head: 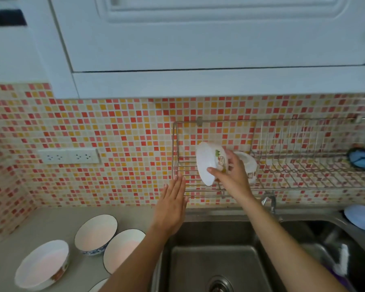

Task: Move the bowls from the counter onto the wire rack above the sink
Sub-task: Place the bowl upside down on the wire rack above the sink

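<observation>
My right hand grips a white bowl with a printed picture, tipped on its side over the left part of the wire rack. Behind that hand another white bowl rests on the rack. My left hand is flat and open, fingers together, just below the rack's left corner, holding nothing. On the counter at lower left stand three white bowls: one with a blue pattern, one dark-rimmed, one with an orange print. My left forearm cuts off a further bowl's rim.
A steel sink lies under the rack, with a tap at its back. A blue cloth sits on the rack's right end. A pale blue object and a white brush are at the right. A wall socket is on the tiles.
</observation>
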{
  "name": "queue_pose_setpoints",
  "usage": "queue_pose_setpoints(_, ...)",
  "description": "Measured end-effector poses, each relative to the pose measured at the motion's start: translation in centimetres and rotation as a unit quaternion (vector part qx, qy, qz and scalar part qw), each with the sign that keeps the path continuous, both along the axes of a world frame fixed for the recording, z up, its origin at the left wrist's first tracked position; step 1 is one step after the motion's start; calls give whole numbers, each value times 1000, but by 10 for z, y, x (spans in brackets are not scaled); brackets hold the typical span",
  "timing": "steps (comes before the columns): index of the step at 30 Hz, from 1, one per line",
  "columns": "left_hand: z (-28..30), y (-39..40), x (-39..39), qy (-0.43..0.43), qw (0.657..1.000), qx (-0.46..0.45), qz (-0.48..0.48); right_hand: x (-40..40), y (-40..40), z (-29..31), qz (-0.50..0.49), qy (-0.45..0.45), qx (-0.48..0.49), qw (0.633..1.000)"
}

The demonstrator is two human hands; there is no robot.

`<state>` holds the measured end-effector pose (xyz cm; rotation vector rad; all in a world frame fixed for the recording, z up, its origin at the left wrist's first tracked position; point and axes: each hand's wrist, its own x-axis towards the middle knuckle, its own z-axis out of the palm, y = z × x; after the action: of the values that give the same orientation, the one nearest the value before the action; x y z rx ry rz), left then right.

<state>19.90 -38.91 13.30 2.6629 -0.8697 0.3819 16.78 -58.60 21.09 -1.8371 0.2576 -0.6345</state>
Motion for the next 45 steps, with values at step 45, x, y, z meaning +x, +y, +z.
queue_pose_setpoints(45,27,-54,22,-23,997,68,-25,12,-76,-41,-57,255,-461,848)
